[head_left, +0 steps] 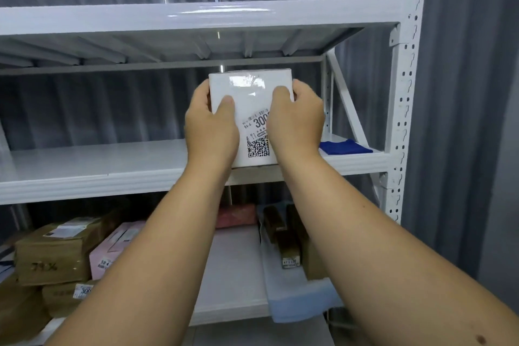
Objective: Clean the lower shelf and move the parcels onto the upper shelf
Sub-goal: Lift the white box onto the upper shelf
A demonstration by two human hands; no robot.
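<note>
Above the middle shelf (92, 160), left hand (210, 126) and right hand (295, 121) clasp the white parcel (247, 98); keep it level, set it down squarely.

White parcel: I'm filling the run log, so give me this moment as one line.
stage: moving parcel | left hand: grips white parcel | right hand: grips it | parcel: at middle shelf | blue cloth: on same shelf

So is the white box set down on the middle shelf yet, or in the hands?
In the hands: both hands grip the white box; whether it touches the shelf is unclear.
</note>
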